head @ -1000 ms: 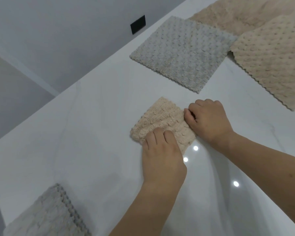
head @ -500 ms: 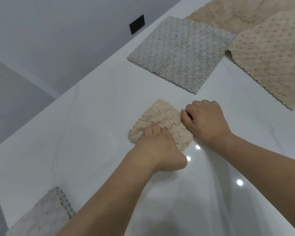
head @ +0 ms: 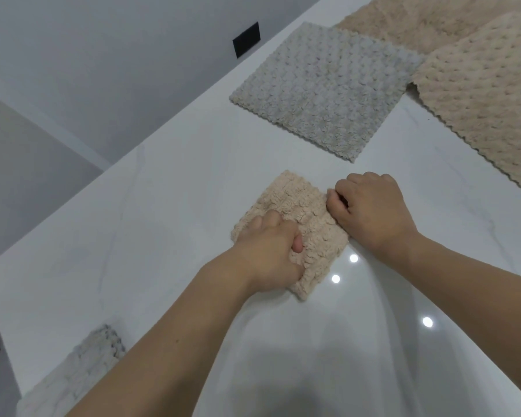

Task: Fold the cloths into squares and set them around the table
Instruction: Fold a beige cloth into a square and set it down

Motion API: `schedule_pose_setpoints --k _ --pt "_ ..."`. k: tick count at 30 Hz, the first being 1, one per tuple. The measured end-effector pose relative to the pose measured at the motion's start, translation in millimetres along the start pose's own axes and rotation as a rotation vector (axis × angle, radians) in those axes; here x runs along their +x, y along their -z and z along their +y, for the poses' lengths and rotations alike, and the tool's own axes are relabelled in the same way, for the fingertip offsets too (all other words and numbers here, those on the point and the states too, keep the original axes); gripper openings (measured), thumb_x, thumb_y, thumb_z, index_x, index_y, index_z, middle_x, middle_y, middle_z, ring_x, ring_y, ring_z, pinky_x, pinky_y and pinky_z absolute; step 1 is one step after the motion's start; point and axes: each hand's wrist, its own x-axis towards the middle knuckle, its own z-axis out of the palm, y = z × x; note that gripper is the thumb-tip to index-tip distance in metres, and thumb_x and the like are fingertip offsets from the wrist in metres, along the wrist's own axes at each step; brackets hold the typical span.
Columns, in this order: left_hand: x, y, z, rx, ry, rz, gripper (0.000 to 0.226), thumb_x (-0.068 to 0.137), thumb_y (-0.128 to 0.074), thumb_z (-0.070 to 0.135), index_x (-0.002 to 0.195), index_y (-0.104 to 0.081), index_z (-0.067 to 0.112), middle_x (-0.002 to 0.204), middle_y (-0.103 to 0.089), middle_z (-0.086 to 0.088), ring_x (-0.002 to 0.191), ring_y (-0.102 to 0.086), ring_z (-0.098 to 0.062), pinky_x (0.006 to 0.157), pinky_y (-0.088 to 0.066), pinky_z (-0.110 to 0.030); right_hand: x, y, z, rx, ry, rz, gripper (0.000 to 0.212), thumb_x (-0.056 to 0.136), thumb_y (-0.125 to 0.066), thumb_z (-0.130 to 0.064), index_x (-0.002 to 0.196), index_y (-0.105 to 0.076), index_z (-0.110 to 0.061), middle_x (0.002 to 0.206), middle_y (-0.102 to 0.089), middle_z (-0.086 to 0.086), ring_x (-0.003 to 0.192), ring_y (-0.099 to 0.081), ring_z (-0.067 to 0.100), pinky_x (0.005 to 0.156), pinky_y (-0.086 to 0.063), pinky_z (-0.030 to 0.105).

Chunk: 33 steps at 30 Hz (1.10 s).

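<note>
Down at the near left corner of the tabletop (head: 163, 206) lies a pale folded cloth (head: 82, 365), partly cut off by the frame's edge. Toward the middle, my left hand (head: 268, 251) rests on the folded beige cloth (head: 310, 224), fingers curled into its pile with the thumb tucked against the near fold, holding it down. This small bundle lies between my two hands, well short of the other cloths; its long axis seems to run from far left to near right, one corner pointing back toward me. My right hand (head: 370, 209) sits at the cloth's right edge, fingers curled tight and pinching it. I judge the risk lies here: the plush layers are thick and springy, so if I lift either hand before the crease sets, the fold may spring open or slide on this glossy surface and skew out of square. Farther back lies a grey cloth (head: 328, 88), flat and unfolded, and at the far right two tan cloths (head: 487, 97) overlap, waiting to be folded.
</note>
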Motion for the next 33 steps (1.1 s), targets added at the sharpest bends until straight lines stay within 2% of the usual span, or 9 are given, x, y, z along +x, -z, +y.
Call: schedule_pose_setpoints --k 8,13,16,18,21,23,28,31,33 --pt "4 4 2 0.209 -0.043 -0.011 0.048 0.075 -0.072 0.053 0.099 -0.039 0.027 0.108 -0.030 0.005 0.110 -0.035 -0.019 0.085 -0.029 -0.029 -2 5 1 0.160 -0.034 -0.024 0.055 0.095 -0.030 -0.055 0.057 -0.050 -0.020 0.057 -0.049 -0.006 0.060 -0.045 0.018 0.068 -0.029 0.031" --pt "-1 -6 10 0.435 -0.047 0.016 0.088 0.061 -0.074 0.069 0.123 -0.040 0.017 0.125 -0.034 -0.003 0.119 -0.034 -0.025 0.101 -0.034 -0.037 -1 4 2 0.157 -0.007 -0.041 0.063 0.095 -0.025 -0.061 0.057 -0.054 -0.020 0.056 -0.048 -0.008 0.059 -0.046 0.017 0.067 -0.028 0.031" --pt "-3 3 6 0.254 -0.020 -0.079 0.080 0.056 -0.074 0.072 0.113 -0.043 0.026 0.118 -0.033 0.005 0.116 -0.032 -0.020 0.101 -0.034 -0.036 0 4 4 0.166 0.006 -0.046 0.062 0.095 -0.030 -0.064 0.056 -0.053 -0.021 0.056 -0.048 -0.010 0.058 -0.046 0.015 0.066 -0.032 0.032" --pt "-4 23 -5 -0.173 0.036 -0.251 0.071 0.048 -0.074 0.074 0.102 -0.053 0.033 0.112 -0.042 0.014 0.112 -0.041 -0.011 0.101 -0.039 -0.032 0 3 6 0.150 0.030 -0.053 0.063 0.095 -0.031 -0.064 0.055 -0.052 -0.021 0.055 -0.047 -0.009 0.058 -0.046 0.016 0.064 -0.031 0.031" --pt "5 41 -25 -0.711 0.167 0.120 0.048 0.063 -0.076 0.056 0.097 -0.065 0.025 0.093 -0.065 0.008 0.092 -0.060 -0.014 0.083 -0.049 -0.031 1 0 7 0.121 0.053 -0.056 0.064 0.096 -0.028 -0.062 0.056 -0.054 -0.019 0.055 -0.047 -0.008 0.057 -0.047 0.017 0.062 -0.031 0.031" --pt "16 45 -34 -0.446 0.333 0.451 0.043 0.077 -0.069 0.054 0.102 -0.059 0.020 0.096 -0.059 0.003 0.094 -0.058 -0.022 0.076 -0.047 -0.033 0 -1 8 0.118 0.059 -0.051 0.063 0.096 -0.029 -0.061 0.056 -0.054 -0.019 0.055 -0.047 -0.008 0.056 -0.047 0.017 0.062 -0.032 0.032" --pt "30 31 -16 -0.223 0.375 0.231 0.037 0.076 -0.072 0.046 0.081 -0.058 0.011 0.072 -0.056 -0.006 0.073 -0.060 -0.023 0.050 -0.031 -0.029 1 1 7 0.089 0.068 -0.047 0.062 0.096 -0.028 -0.060 0.055 -0.050 -0.019 0.055 -0.046 -0.007 0.056 -0.046 0.019 0.061 -0.029 0.032" --pt "33 23 -9 -0.252 0.304 0.179 0.021 0.078 -0.066 0.034 0.076 -0.051 0.018 0.079 -0.054 -0.001 0.080 -0.056 -0.024 0.059 -0.037 -0.030 1 1 6 0.083 0.067 -0.049 0.060 0.096 -0.027 -0.059 0.054 -0.046 -0.019 0.054 -0.044 -0.007 0.056 -0.045 0.020 0.061 -0.027 0.032" --pt "29 9 -15 -0.197 0.147 0.332 0.018 0.078 -0.061 0.034 0.081 -0.047 0.023 0.089 -0.049 0.001 0.095 -0.050 -0.026 0.072 -0.038 -0.034 2 3 5 0.106 0.059 -0.056 0.061 0.096 -0.027 -0.059 0.054 -0.044 -0.019 0.053 -0.044 -0.007 0.055 -0.045 0.019 0.061 -0.028 0.032"
